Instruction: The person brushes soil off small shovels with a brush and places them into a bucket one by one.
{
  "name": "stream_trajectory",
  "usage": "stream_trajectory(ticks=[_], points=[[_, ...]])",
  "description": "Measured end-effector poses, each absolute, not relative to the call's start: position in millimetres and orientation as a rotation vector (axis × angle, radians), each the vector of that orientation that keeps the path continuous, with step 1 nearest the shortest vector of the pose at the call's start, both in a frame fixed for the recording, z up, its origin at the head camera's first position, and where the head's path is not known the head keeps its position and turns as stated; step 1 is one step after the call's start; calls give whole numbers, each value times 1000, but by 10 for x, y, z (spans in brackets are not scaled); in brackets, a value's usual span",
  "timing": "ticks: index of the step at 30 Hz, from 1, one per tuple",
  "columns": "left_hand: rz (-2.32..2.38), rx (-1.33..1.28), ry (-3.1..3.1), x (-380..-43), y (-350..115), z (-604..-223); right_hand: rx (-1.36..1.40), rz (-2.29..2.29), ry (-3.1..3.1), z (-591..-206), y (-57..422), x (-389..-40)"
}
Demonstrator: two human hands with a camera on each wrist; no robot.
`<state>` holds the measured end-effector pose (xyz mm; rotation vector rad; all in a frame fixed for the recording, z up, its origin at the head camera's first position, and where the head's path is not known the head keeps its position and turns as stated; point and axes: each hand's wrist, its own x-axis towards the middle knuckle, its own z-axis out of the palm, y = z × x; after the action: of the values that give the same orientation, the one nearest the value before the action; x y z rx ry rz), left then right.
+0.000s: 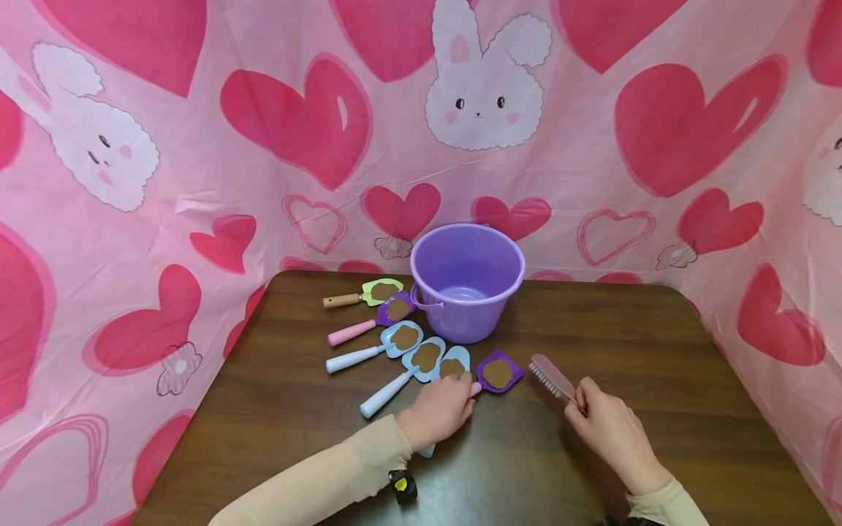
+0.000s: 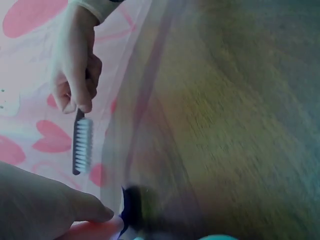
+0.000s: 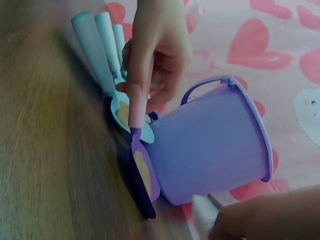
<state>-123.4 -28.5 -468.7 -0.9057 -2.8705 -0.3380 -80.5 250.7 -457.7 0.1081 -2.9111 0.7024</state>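
My left hand (image 1: 439, 410) grips the pink handle of a small purple toy shovel (image 3: 146, 175), whose blade carries a flat brown patch. That blade is low at the tabletop in front of the bucket; whether it touches the wood I cannot tell. To its right, my right hand (image 1: 613, 432) holds a pink brush (image 1: 554, 380) by its handle, white bristles facing the shovel with a gap between. Light blue shovels (image 1: 384, 394) with pale handles lie left of my left hand, one partly hidden under it. Brown patches show on their blades too.
A purple bucket (image 1: 463, 318) stands upright behind the shovels. Farther left lie another purple shovel (image 1: 355, 332) with a pink handle and a light green shovel (image 1: 349, 299) with a wooden handle. Pink heart-and-rabbit cloth (image 1: 395, 168) hangs around the brown table (image 1: 658, 351).
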Motion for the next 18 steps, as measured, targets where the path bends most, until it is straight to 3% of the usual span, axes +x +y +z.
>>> stream_trajectory(ticks=[18], points=[[-538,-882,-2784,-1425,-362,-4595,326,768,-2835,-4558,2153,-922]])
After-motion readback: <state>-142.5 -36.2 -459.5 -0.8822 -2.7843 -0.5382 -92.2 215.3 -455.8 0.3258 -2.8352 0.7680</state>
